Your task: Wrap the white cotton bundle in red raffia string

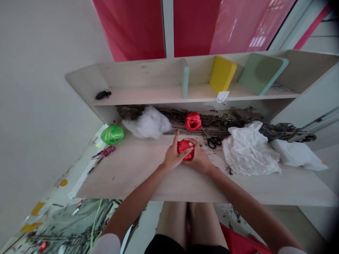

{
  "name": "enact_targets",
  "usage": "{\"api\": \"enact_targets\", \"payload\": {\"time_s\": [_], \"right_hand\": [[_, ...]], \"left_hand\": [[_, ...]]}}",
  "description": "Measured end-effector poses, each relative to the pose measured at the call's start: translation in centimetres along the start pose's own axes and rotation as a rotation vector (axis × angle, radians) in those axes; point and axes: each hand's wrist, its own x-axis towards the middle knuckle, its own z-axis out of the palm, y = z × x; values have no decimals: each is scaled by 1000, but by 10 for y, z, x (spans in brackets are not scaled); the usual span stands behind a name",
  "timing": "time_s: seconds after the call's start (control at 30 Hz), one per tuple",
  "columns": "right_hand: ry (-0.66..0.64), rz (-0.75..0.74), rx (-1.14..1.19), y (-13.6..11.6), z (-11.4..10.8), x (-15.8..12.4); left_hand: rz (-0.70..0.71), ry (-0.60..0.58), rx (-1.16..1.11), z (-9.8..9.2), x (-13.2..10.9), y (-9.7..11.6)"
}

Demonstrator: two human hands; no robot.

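Left hand [173,155] and right hand [200,160]: together, clamped from both sides on a red raffia bundle [184,149]. Right-hand fingers [192,141] curled over the top of the bundle; left forefinger [176,138] raised clear, tip upward. Bundle position: between the palms, over the wooden desktop [119,180], near its back edge; contact with the desktop impossible to confirm.

Second red raffia ball [193,121]: just behind the hands, against dried twigs [219,121], apart from both hands. Black-handled scissors [214,142]: flat on the desktop, just beyond the right hand, blades toward that ball.

Farther left: green raffia ball [112,134], just beside white cotton wadding [147,122]. Farther right: crumpled white sheet [250,150], next to a second white sheet [296,154].

Upper shelf [137,95]: black beetle-shaped object [103,94] at left; yellow block [222,74], tilted; pale green board [261,74], leaning. Below the desk: bare knees [180,220], between the forearms in view.
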Motion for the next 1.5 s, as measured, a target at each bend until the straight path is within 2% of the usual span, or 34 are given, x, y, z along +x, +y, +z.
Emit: {"api": "enact_targets", "payload": {"time_s": [0.1,0.2,0.33,0.43,0.57,0.73,0.97,1.1,1.2,1.3,1.5], "right_hand": [[-18,40,-26,-3,0,-1],[-82,-19,-25,-8,-2,0],[-85,-107,53,-9,-3,0],[-48,-136,102,-7,0,1],[12,-102,99,-6,2,2],[46,-119,112,-8,2,3],[158,-95,174,-8,4,6],[314,2,283,-4,0,9],[429,63,340,-2,-5,12],[475,108,395,1,-9,14],[499,149,473,6,-9,15]], "left_hand": [[-75,16,-104,2,2,2],[-168,23,-286,1,5,6],[-265,3,-425,-2,7,11],[-227,0,-401,-2,7,10],[-126,26,-364,2,8,0],[-167,59,-405,2,10,-7],[-376,-35,-708,1,11,-5],[-493,-123,-807,-4,12,4],[-421,-250,-755,-9,12,11],[-333,-341,-702,-10,10,14],[-360,-411,-668,-5,8,10]]}}
